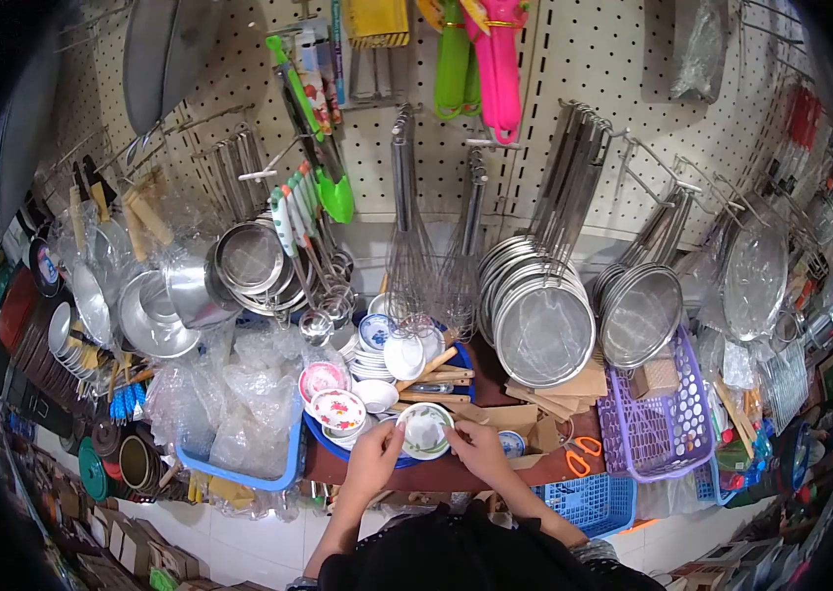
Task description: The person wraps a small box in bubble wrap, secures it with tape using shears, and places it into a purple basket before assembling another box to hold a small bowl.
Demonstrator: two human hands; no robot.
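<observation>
A small white bowl [425, 429] with a green leafy pattern is between my hands. My left hand [375, 457] pinches its left edge and my right hand [481, 450] grips the right edge. Just left of it sit a floral bowl [337, 409] with red flowers and a pink-rimmed bowl [324, 378]. Behind these, a stack of white dishes [372, 366] and a blue-patterned dish [376, 331] rest in a round blue basin [314, 430]. Wooden-handled utensils [436, 375] lie in the same basin.
A blue basket [239, 475] of plastic bags stands to the left. Orange-handled scissors [584, 454], a cardboard box [537, 433] and a purple basket [658, 424] are to the right. Strainers [544, 335] and whisks [404, 256] hang low from the pegboard [367, 177] in front.
</observation>
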